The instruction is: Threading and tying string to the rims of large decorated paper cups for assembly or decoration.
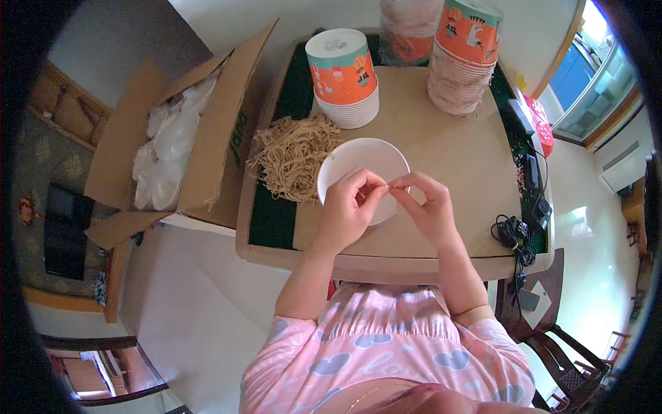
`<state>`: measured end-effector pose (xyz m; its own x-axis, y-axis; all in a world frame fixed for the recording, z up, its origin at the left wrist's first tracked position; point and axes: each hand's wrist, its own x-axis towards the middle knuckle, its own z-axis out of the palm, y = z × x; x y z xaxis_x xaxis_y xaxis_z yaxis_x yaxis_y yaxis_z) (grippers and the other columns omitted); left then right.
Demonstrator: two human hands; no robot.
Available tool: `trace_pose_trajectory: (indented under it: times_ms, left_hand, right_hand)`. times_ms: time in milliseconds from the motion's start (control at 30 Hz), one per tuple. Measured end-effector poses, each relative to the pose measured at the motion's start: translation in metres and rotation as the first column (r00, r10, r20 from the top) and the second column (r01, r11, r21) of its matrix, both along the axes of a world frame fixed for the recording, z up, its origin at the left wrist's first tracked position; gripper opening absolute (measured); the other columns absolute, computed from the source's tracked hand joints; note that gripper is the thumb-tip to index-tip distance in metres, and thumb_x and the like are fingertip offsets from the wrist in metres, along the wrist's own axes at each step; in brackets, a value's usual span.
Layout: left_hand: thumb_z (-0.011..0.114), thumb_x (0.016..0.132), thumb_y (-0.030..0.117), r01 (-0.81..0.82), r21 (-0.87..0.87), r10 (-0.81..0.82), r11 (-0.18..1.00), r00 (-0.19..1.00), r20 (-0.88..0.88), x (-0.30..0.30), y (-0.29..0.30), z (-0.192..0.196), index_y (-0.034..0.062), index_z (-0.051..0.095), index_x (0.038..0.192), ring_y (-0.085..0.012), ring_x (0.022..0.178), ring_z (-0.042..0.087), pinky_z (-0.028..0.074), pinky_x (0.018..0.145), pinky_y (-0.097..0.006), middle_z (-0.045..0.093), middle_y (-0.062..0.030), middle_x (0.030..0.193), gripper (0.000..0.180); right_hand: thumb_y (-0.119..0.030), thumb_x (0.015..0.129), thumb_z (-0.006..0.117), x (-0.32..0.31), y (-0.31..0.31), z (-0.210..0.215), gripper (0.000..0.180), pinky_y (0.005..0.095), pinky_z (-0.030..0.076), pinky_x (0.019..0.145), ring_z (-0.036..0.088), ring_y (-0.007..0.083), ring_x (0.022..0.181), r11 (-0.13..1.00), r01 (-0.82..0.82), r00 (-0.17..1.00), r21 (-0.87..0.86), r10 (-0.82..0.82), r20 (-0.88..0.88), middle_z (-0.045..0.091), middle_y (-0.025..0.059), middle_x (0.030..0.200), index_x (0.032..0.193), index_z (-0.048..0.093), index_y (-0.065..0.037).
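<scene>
**A:** What do you have there, in the middle of the head view?

**B:** My left hand [347,207] and my right hand [429,207] meet fingertip to fingertip over the white bowl [358,160]. Both are pinched shut on a thin tan strand [388,185], too fine to tell much of it. It stretches between the two hands, just above the bowl's near rim.

**A:** And where does the strand come from?

**B:** Most likely the heap of tan strands [295,157] lying on the bench [448,159], touching the bowl's left side. Above it stands a stack of orange paper cups [343,77]; a taller stack [463,58] sits at the upper right. An open cardboard box [181,131] of white plastic pieces is at the left of the frame.

**A:** Which step is this, would you say?

**B:** I judge I'm separating or tying off a single strand. The next move calls for a steady pinch and a gentle pull, so the strand neither snaps nor slips.
</scene>
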<state>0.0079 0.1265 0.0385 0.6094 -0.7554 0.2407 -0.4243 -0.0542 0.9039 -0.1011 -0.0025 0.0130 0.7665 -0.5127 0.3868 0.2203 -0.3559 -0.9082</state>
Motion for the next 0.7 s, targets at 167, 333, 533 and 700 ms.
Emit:
trace_pose_trajectory:
  times_ms: [167,333,533,700]
  left_hand:
    - [0.064,0.089,0.006,0.064,-0.06,-0.067,0.996,0.996,-0.054,0.0,-0.007,0.011,0.0026,0.06,0.087,-0.0039,0.067,0.054,0.044,0.06,-0.02,0.059,0.0016,0.076,0.006]
    - [0.062,0.089,0.006,0.045,-0.181,-0.099,0.983,0.948,-0.302,0.004,-0.009,0.019,0.0033,0.059,0.087,-0.0051,0.063,0.052,0.042,0.057,-0.02,0.058,0.0014,0.073,0.005]
    - [0.061,0.092,0.01,0.028,-0.302,-0.141,0.953,0.922,-0.36,0.006,-0.014,0.022,0.0035,0.058,0.088,-0.003,0.061,0.048,0.039,0.056,-0.018,0.055,0.0032,0.072,0.008]
    - [0.06,0.093,0.009,0.068,-0.308,-0.182,0.949,0.915,-0.359,0.007,-0.024,0.017,0.0042,0.058,0.09,-0.0028,0.062,0.049,0.039,0.056,-0.018,0.057,0.0022,0.075,0.006]
  right_hand:
    - [0.001,0.079,0.069,-0.006,-0.006,0.006,0.008,0.0291,0.048,0.071,0.061,0.0179,0.077,0.986,0.046,0.998,-0.163,-0.039,0.043,0.063,0.0083,0.083,0.087,0.066,-0.001]
    - [0.002,0.079,0.068,-0.016,-0.011,-0.013,0.006,0.0289,0.048,0.069,0.058,0.0182,0.076,0.979,0.11,0.993,-0.173,-0.116,-0.022,0.059,0.0078,0.08,0.084,0.064,0.0]
    - [0.002,0.08,0.067,-0.024,-0.016,-0.035,0.01,0.0302,0.048,0.068,0.058,0.0189,0.079,0.972,0.181,0.981,-0.149,-0.189,-0.047,0.059,0.0091,0.082,0.089,0.063,0.0]
    - [0.001,0.083,0.066,-0.016,-0.018,-0.028,0.018,0.0314,0.049,0.071,0.059,0.0206,0.088,0.963,0.222,0.975,-0.153,-0.218,0.043,0.062,0.0097,0.091,0.1,0.063,-0.002]
